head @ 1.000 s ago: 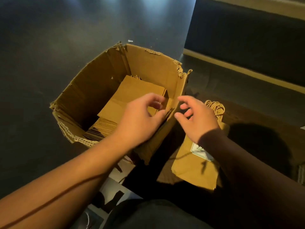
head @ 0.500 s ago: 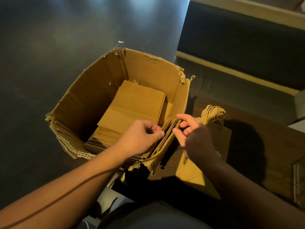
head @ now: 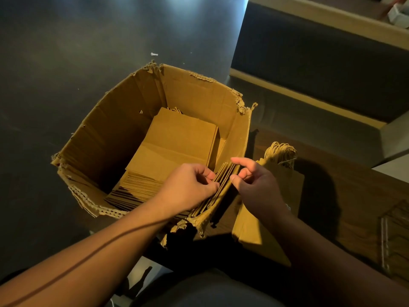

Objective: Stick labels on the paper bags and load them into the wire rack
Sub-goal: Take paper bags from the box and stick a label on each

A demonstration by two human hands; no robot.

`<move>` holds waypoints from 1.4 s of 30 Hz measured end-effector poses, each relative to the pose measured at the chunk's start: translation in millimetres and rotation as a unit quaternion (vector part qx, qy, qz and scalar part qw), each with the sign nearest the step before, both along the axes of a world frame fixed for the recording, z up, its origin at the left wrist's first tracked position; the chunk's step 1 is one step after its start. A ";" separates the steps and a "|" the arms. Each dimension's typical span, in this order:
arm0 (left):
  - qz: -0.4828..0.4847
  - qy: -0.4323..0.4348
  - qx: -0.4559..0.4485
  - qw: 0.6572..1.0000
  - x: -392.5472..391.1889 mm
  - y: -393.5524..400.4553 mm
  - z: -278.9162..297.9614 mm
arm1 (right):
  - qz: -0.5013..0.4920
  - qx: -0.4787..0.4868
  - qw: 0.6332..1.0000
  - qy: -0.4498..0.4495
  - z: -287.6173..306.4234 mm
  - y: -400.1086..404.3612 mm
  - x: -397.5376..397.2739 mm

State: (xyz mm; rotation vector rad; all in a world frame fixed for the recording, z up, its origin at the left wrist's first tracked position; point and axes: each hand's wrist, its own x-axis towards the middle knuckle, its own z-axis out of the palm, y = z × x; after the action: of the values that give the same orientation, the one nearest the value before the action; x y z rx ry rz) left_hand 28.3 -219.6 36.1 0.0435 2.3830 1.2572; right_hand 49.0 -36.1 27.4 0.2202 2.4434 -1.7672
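Upright paper bags (head: pixel 218 185) stand on edge against the torn cardboard box's (head: pixel 124 120) near right wall. The left hand (head: pixel 190 187) and right hand (head: pixel 254 182) pinch their top edges, fingers curled. Flat bags (head: pixel 174 147) fill the rest; dark floor (head: pixel 66 52) lies open to the left.

Both hands, left hand (head: pixel 190 187) and right hand (head: pixel 257 185), pinch standing paper bags (head: pixel 221 185) at the box (head: pixel 110 138) wall, at 3 o'clock of the flat bag pile (head: pixel 174 149).
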 end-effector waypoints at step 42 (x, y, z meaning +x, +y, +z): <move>0.046 0.132 0.426 0.894 29.9 59.8 86.2 | -0.036 -0.533 0.842 -0.070 69.9 57.1 -1.5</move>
State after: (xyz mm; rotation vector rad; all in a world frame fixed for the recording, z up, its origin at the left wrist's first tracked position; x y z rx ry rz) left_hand 58.2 -159.8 122.4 0.3926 1.8411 2.3726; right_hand 47.6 21.1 97.4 0.2909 1.0539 -2.6782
